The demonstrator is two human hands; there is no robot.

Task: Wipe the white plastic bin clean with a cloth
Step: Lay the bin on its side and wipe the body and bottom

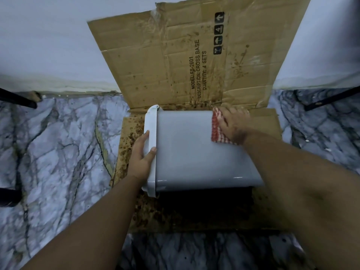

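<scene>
The white plastic bin lies on its side on stained cardboard, its rimmed mouth turned to the left. My left hand grips that rim, thumb on the outer wall and fingers over the edge. At the bin's far right end my right hand presses a red-and-white checked cloth flat against the upper wall. Most of the cloth is hidden under the hand. The bin's inside is out of sight.
A flattened cardboard box with brown stains leans on the white wall and runs under the bin. Grey marbled floor spreads on both sides. Dark furniture legs stand at the far left, and another at the right.
</scene>
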